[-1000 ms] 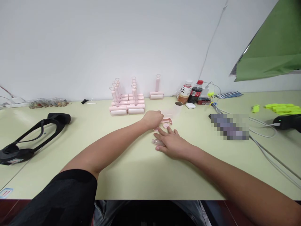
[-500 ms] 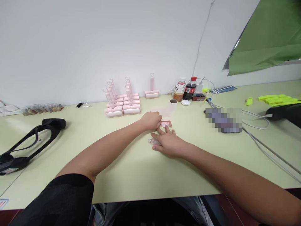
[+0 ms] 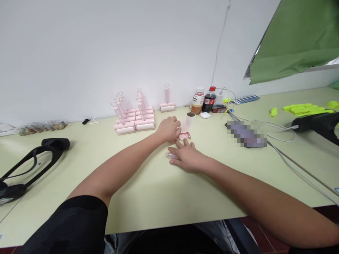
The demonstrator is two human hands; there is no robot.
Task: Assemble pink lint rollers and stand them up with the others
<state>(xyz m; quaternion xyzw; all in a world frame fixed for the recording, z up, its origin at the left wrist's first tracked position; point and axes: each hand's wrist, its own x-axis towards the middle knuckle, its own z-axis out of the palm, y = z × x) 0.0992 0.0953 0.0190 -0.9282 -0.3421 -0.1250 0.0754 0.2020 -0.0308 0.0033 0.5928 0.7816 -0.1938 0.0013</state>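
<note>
My left hand [image 3: 168, 129] is over the table with its fingers curled down beside a pink plastic piece [image 3: 184, 136]; what its fingertips grip is hidden. My right hand [image 3: 190, 156] lies low, its fingertips on the near edge of that piece. Between its thumb and forefinger sits a clear handle [image 3: 171, 155], mostly covered by the palm. Just beyond the pink piece stands a whitish roll [image 3: 190, 120] with a dark hollow top. A pale pink, see-through area shows between the roll and my left fingers.
Several pink lint rollers [image 3: 144, 124] with clear handles stand at the back left, another [image 3: 167, 107] by the wall. A white-labelled bottle [image 3: 197, 100], a cola bottle [image 3: 209, 99] and a white case [image 3: 205, 115] are behind the roll. Cables [image 3: 280, 150] run along the right; a black headset [image 3: 34, 165] lies left.
My left hand has lifted slightly and loosened from a tighter fist, shifting a little away from me. My right hand has stayed nearly in place. The view has turned slightly right.
</note>
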